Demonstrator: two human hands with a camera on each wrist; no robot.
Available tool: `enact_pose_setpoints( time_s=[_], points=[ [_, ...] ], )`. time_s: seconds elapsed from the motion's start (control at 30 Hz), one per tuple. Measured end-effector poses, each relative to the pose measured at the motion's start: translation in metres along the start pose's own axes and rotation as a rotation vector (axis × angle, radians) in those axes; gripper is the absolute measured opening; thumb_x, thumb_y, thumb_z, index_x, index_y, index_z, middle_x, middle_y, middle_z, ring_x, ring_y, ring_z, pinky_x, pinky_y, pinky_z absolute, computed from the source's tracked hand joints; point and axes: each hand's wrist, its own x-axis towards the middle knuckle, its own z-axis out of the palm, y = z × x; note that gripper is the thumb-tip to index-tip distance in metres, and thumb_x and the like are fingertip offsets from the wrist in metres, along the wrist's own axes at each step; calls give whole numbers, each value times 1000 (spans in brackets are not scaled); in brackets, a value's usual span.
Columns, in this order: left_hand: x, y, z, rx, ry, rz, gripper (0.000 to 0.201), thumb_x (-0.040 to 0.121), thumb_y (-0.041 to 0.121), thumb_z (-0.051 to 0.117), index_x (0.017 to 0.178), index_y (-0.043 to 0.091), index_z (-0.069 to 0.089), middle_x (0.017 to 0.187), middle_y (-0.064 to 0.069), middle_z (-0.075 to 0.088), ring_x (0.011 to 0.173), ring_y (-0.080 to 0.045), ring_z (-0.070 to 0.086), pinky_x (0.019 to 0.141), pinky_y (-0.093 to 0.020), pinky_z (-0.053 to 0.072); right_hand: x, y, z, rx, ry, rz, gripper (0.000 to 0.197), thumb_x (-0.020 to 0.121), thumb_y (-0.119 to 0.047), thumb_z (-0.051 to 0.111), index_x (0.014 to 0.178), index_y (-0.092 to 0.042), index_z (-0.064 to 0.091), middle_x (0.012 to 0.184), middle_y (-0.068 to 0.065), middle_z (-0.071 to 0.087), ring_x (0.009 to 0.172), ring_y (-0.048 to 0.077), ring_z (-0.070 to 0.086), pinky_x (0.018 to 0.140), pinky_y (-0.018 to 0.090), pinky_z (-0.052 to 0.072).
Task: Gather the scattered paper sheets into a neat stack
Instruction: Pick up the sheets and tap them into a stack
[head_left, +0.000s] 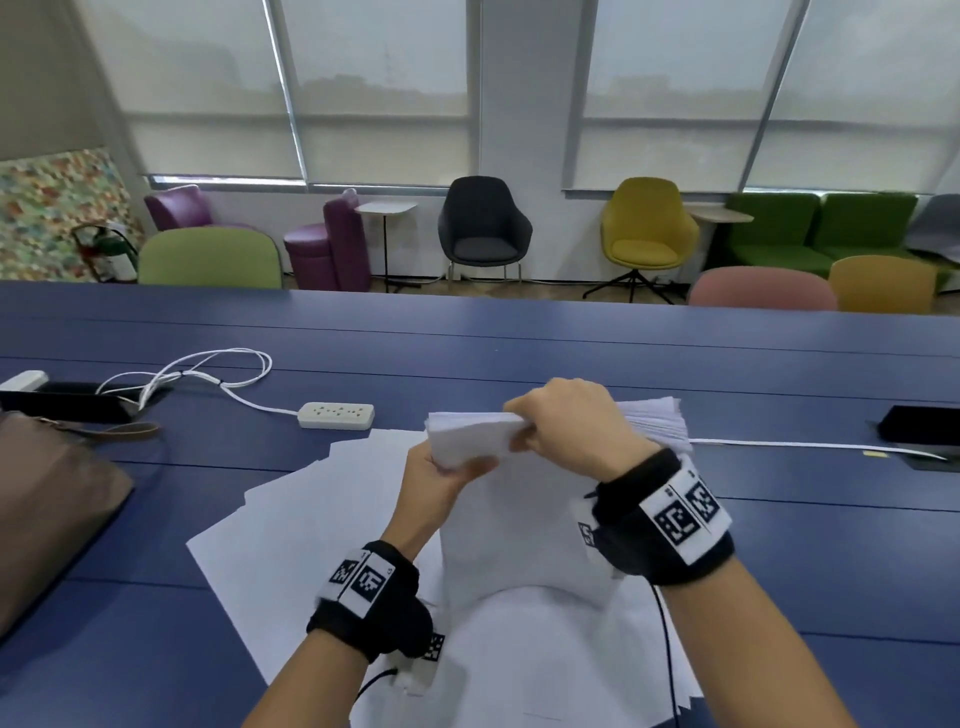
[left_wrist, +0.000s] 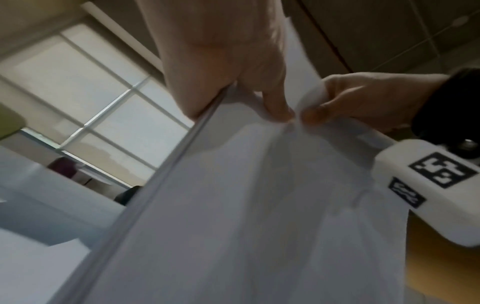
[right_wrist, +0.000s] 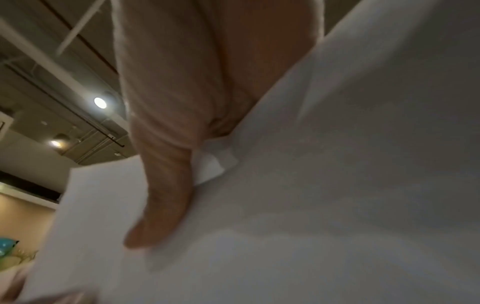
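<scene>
Both hands hold a bundle of white paper sheets (head_left: 524, 530) upright above the blue table (head_left: 779, 571), its top edge bent over. My left hand (head_left: 441, 478) grips the bundle's upper left corner, thumb in front. My right hand (head_left: 566, 426) pinches the top edge from above. In the left wrist view the left hand (left_wrist: 233, 82) and the right hand (left_wrist: 350, 102) meet on the sheets (left_wrist: 246, 216). The right wrist view shows the right hand's thumb (right_wrist: 166, 185) pressed on the paper (right_wrist: 324, 195). More loose sheets (head_left: 322, 530) lie fanned on the table beneath.
A thick paper stack (head_left: 657, 421) lies just behind my right hand. A white power strip (head_left: 336, 415) with its cable sits at the left. A brown bag (head_left: 47, 499) is at the far left, a dark device (head_left: 924, 426) at the right edge.
</scene>
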Motion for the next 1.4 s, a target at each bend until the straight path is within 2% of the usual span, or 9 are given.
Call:
enact_pose_setpoints(
  time_s=[0.13, 0.23, 0.33, 0.43, 0.7, 0.8, 1.0, 1.2, 1.4],
  points=[
    [-11, -28, -31, 246, -88, -187, 26, 53, 29, 82, 67, 12, 68, 71, -3, 67, 66, -18, 58, 65, -38, 50, -26, 28, -11, 250, 191, 31, 27, 84, -41, 61, 75, -19, 49, 69, 0, 57, 78, 28, 54, 60, 34, 36],
    [-17, -40, -65, 260, -32, -209, 27, 67, 10, 81, 53, 19, 59, 56, 10, 56, 55, -9, 47, 59, -26, 39, -59, 69, -18, 745, 357, 127, 9, 77, -31, 70, 78, -22, 71, 68, -4, 70, 67, 16, 64, 64, 33, 50],
    [-16, -28, -80, 35, -39, -197, 9, 65, 12, 80, 71, 12, 73, 73, 5, 71, 67, -7, 65, 75, -30, 47, -82, 94, -8, 1123, 480, 254, 17, 81, -8, 69, 75, -23, 68, 60, -18, 67, 54, -3, 57, 52, 12, 46],
    [-5, -12, -66, -230, -36, -144, 43, 47, 28, 84, 85, 12, 72, 86, -1, 74, 78, -15, 69, 74, -31, 55, -84, 96, 19, 1313, 615, 402, 16, 84, -6, 63, 77, -20, 63, 57, -21, 66, 50, -6, 57, 49, 9, 46],
    [-7, -4, -14, -102, 214, 29, 19, 79, 7, 70, 63, 9, 59, 55, 9, 63, 53, -8, 55, 52, -22, 47, -72, 74, 101, 1516, 707, 636, 17, 83, 0, 64, 79, -17, 62, 70, -7, 69, 59, -2, 64, 54, 13, 51],
    [-15, -36, -20, -80, 175, -37, 15, 70, 14, 78, 74, 8, 64, 65, 8, 67, 60, -9, 58, 56, -23, 50, -78, 71, 137, 1438, 538, 666, 20, 79, -4, 70, 89, -21, 65, 88, -1, 68, 84, 18, 65, 69, 24, 52],
    [-28, -62, -28, -59, 181, -169, 6, 82, 5, 67, 84, 11, 69, 74, 5, 73, 68, -9, 67, 59, -21, 53, -75, 75, 131, 998, 438, 700, 24, 75, -13, 72, 83, -33, 61, 85, -6, 66, 87, 22, 60, 76, 27, 47],
    [-28, -64, -30, -44, 171, -187, 5, 84, 6, 66, 83, 10, 70, 76, 2, 71, 69, -11, 64, 64, -26, 52, -23, 55, 98, 189, -159, 380, 42, 84, -35, 60, 123, -22, 48, 119, 7, 60, 113, 27, 54, 89, 35, 41],
    [-38, -62, -31, -39, 159, -165, 5, 79, 3, 70, 80, 7, 69, 71, 5, 71, 68, -11, 63, 60, -21, 52, 9, 15, 111, 304, -67, 224, 16, 91, -33, 51, 91, -18, 54, 91, 10, 62, 96, 31, 59, 67, 34, 35]
  ],
)
